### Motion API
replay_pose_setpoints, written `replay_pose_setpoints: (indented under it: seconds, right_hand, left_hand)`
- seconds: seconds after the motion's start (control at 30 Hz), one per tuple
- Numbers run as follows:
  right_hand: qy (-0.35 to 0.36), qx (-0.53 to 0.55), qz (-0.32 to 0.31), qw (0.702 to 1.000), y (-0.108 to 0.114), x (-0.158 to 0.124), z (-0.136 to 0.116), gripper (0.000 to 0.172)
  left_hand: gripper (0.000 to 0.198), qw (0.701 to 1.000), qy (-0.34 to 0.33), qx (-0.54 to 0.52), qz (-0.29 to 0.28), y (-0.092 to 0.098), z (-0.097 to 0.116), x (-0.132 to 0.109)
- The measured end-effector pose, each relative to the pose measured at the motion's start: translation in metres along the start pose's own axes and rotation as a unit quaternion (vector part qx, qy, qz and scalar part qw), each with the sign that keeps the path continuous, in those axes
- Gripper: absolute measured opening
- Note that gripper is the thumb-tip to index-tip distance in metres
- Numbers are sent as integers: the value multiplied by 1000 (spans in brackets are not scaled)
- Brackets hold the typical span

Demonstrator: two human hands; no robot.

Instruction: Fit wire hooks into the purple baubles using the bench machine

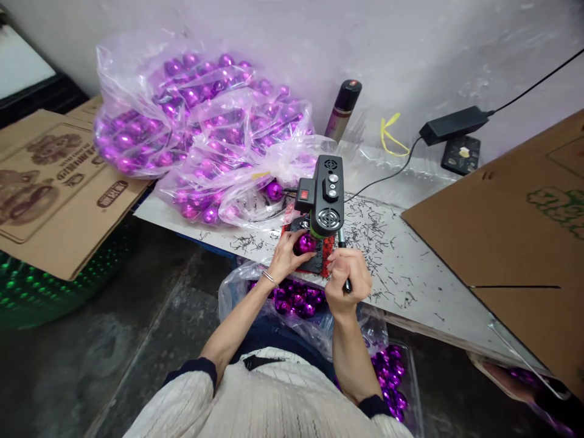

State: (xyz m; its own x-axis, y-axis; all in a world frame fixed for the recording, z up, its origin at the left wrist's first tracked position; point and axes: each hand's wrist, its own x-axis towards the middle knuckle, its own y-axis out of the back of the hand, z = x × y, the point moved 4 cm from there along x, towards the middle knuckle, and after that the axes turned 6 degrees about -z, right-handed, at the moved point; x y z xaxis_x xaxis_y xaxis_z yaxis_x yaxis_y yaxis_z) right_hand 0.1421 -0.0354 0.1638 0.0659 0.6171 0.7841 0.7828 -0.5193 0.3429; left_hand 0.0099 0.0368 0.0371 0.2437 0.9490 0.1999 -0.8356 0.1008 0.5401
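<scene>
Under the head of a small black machine (329,196), my left hand (285,255) holds a shiny purple ball (305,243) between thumb and fingers. My right hand (349,278) is wrapped round the black handle (347,286) of a lever at the machine's right side. The machine stands near the table's front edge, on a black base with red parts. Another purple ball (274,190) lies just left of the machine, by a clear bag's knotted neck.
Clear bags (219,121) of purple balls fill the table's back left. An open bag of balls (298,299) sits at my lap. Cardboard (511,225) stands right; more cardboard (59,182) lies left. A spray can (344,109) and power adapter (454,125) are behind. Small dark pieces litter the white table (410,267).
</scene>
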Motion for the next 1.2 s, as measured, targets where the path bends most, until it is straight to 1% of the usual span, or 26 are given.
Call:
replay_pose_setpoints:
  seconds: [0.1,0.17,0.3,0.4,0.5,0.6,0.7,0.83,0.97,1.13,1.2]
  right_hand:
    - [1,-2,0,1000,0,-1,1,25]
    - [-2,-3,0,1000,0,-1,2,25]
    - [-9,1,1,1000,-1,-3,3,24]
    - [-7,7,-4,1000,-1,-4,3,24]
    - [-6,0,-6,1000,0,-4,3,24]
    - [-4,4,-5,1000,0,-4,4,24]
    - [-6,14,-1,1000,0,-5,5,24]
    - [-15,16,7,1000,-2,-10,7,24]
    - [-22,22,18,999,-7,-22,14,25]
    - [16,24,39,999,-17,-38,25,30]
    - [21,24,56,998,-19,-41,29,32]
  left_hand:
    - [63,1000,-24,-12,13,-3,-2,-4]
    - [67,999,-26,-15,17,-3,-5,-8]
    - [63,999,-27,-8,-19,3,-6,-12]
    - [62,999,-21,11,-45,6,-5,-4]
    - [63,997,-18,22,-66,1,-5,6]
    - [65,998,-36,14,-48,-7,-9,8]
    - [69,998,-62,5,-12,-12,-14,3]
    - [69,996,-88,6,13,-16,-18,-2]
    - [69,996,-82,20,10,-17,-19,0]
    - [70,997,-76,18,-2,-16,-18,1]
    - [69,997,-73,15,-7,-16,-17,1]
